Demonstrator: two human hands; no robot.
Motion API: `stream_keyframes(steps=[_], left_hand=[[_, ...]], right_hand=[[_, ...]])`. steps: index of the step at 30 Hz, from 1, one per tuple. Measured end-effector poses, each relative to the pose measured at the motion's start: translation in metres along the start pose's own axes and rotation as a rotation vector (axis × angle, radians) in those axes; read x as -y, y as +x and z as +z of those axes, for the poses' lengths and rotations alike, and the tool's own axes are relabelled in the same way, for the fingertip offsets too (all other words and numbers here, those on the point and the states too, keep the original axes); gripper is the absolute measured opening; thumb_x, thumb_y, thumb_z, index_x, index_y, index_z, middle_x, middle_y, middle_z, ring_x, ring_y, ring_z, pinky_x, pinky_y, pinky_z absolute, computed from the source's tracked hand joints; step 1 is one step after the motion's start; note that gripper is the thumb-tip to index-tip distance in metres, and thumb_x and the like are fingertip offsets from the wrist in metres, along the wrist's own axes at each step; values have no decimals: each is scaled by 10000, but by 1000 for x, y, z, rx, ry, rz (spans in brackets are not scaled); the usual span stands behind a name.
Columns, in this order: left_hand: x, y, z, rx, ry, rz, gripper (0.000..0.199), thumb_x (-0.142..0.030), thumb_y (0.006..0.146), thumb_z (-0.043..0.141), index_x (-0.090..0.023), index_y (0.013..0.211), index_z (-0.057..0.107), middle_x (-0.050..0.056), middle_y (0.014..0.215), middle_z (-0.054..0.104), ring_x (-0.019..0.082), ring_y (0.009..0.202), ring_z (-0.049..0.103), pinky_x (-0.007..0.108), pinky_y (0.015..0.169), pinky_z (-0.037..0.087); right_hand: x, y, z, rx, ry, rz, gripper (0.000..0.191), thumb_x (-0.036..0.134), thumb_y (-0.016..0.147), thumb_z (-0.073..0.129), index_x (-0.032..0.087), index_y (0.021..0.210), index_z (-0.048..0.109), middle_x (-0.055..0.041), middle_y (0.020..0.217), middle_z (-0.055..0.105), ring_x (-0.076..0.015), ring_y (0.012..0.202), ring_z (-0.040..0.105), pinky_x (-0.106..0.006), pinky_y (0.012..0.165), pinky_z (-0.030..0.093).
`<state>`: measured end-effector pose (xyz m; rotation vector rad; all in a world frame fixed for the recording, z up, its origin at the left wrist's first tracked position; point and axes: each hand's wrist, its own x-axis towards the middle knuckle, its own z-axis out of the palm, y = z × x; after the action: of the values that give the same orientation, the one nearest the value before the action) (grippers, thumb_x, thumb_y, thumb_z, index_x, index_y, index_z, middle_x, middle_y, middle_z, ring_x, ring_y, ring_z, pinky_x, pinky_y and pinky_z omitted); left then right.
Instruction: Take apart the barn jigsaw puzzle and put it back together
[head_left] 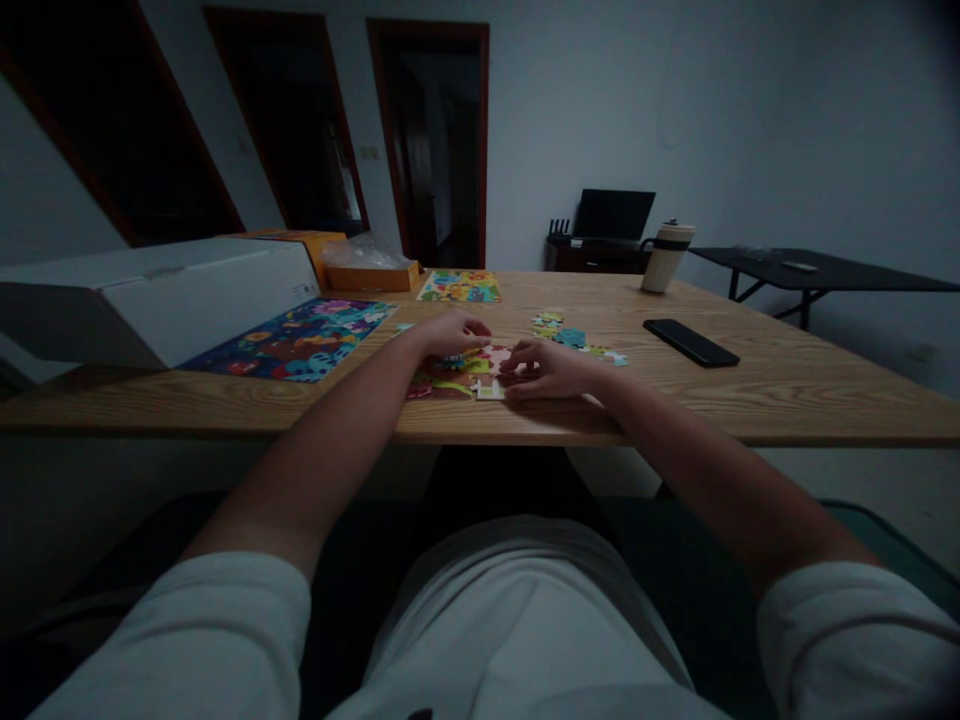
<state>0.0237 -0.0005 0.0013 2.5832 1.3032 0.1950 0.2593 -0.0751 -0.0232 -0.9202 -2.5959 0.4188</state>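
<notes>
Joined jigsaw pieces [450, 383] in pink, green and yellow lie near the front edge of the wooden table. My left hand [452, 333] rests over their far left side, its fingers bent; whatever is beneath them is hidden. On the right side of the pieces, my right hand [549, 370] has curled fingers touching a pink part, beside a whitish piece [490, 388]. Whether the fingertips pinch a piece is too small to tell. Loose pieces [571, 338] in teal, yellow and white lie just beyond my right hand.
A dark blue picture sheet [300, 338] and a big white box [210, 290] are at left. Behind stand an orange box [373, 277] and a colourful sheet [459, 286]. A phone [690, 342] and a bottle [667, 257] are at right on the table [795, 400].
</notes>
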Motion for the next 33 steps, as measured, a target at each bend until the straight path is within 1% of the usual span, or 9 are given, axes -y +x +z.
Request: stream_keyframes(steps=[5, 10, 15, 18, 25, 30, 33], left_hand=[[2, 1, 0, 18, -13, -12, 505, -488, 898, 487, -192, 1282, 631, 62, 1244, 683, 190, 1059, 632, 243, 868, 468], [-1, 0, 0, 31, -48, -1, 489, -490, 897, 495, -199, 1258, 649, 58, 1213, 698, 181, 1031, 637, 235, 853, 470], [-5, -2, -1, 38, -38, -6, 491, -486, 895, 506, -194, 1261, 652, 59, 1208, 698, 179, 1027, 639, 232, 852, 466], [-4, -1, -1, 43, -54, -4, 516, -502, 890, 510, -186, 1276, 644, 68, 1225, 691, 191, 1041, 639, 239, 857, 469], [-1, 1, 0, 48, -60, 0, 508, -495, 896, 505, -178, 1269, 639, 54, 1242, 686, 176, 1057, 640, 198, 834, 469], [-4, -1, -1, 44, -44, 0, 492, -477, 888, 514, -174, 1254, 645, 56, 1223, 695, 179, 1030, 646, 209, 831, 471], [-6, -3, -2, 47, -45, -12, 482, -480, 896, 510, -180, 1248, 645, 52, 1219, 696, 173, 1018, 647, 207, 817, 471]], right_hand=[[5, 5, 7, 24, -72, -48, 369, 445, 877, 623, 212, 1145, 726, -108, 1120, 659, -193, 868, 639, -299, 787, 468], [14, 7, 6, 5, -146, -55, 335, 385, 877, 605, 209, 1139, 714, -107, 1128, 646, -202, 877, 622, -316, 803, 454], [21, 7, 5, 4, -211, -70, 314, 347, 872, 589, 217, 1133, 707, -97, 1089, 643, -210, 875, 606, -323, 804, 444], [22, 7, 5, 8, -225, -71, 327, 362, 883, 573, 210, 1142, 703, -105, 1089, 639, -215, 876, 603, -332, 813, 442], [20, 7, 5, 14, -217, -106, 370, 412, 879, 583, 192, 1153, 698, -114, 1089, 642, -224, 897, 608, -333, 823, 439], [20, 7, 5, 18, -186, -105, 370, 355, 855, 610, 193, 1177, 689, -109, 1118, 644, -217, 898, 613, -319, 811, 440], [20, 7, 5, 20, -166, -91, 363, 353, 856, 613, 191, 1171, 692, -108, 1121, 649, -210, 897, 615, -310, 806, 439]])
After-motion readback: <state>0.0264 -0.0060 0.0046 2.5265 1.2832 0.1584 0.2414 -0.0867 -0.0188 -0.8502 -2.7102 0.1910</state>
